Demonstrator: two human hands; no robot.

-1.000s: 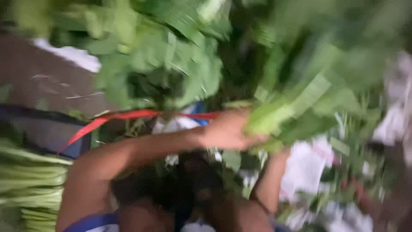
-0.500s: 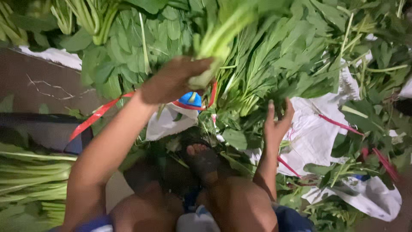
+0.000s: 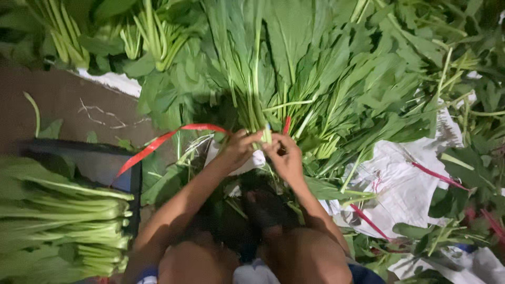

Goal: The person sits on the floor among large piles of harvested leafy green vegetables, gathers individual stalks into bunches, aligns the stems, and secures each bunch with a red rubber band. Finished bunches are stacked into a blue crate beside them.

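Note:
A bunch of leafy greens (image 3: 273, 79) lies in front of me with its stems pointing toward me. My left hand (image 3: 239, 150) and my right hand (image 3: 284, 155) meet at the stem ends (image 3: 260, 123), fingers pinched around them. A red plastic strip (image 3: 163, 142) runs from the left up to the stems by my left hand. My knees (image 3: 247, 260) show at the bottom of the view.
A stack of bundled greens (image 3: 63, 221) lies at the left on a dark crate (image 3: 100, 163). More loose greens (image 3: 421, 63) cover the right and top. White sacking (image 3: 405, 184) with red strips (image 3: 436, 176) lies at the right. Bare ground (image 3: 58, 105) shows at the upper left.
My left hand came down from lifting a bunch overhead to the stems. My right hand moved left to join it. The view has sharpened and steadied.

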